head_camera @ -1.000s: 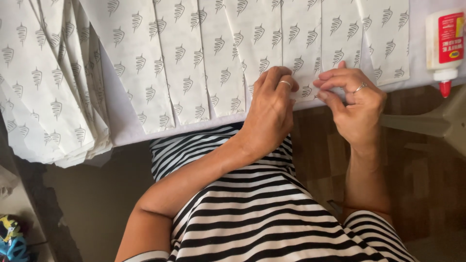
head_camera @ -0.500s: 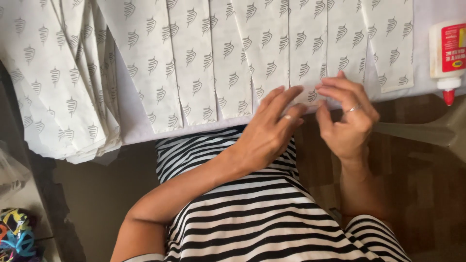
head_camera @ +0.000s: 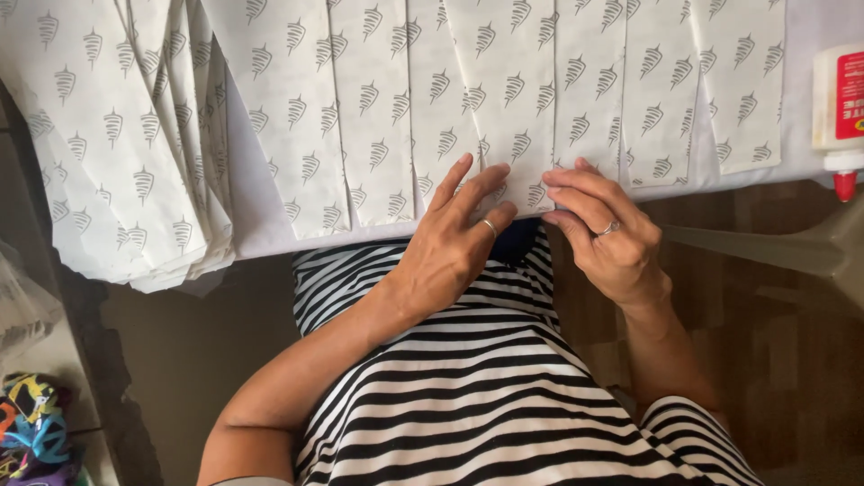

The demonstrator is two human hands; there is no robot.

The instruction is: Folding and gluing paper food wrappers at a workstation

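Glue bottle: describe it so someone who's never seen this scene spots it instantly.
Start at the white table covered with a row of leaf-printed white paper strips. Follow the row to the frame's right edge, past the last strip. There stands the glue bottle: white plastic, red label, red tip, the only coloured, non-paper thing on the table.

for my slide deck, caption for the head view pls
Both hands, left and right, press the near edge of patterned paper strips beside a glue bottle.

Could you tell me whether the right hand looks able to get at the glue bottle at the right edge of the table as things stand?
Probably yes. The glue bottle lies to the right of the right hand, with only flat patterned paper strips between them, but that hand is now pinching a strip's edge.
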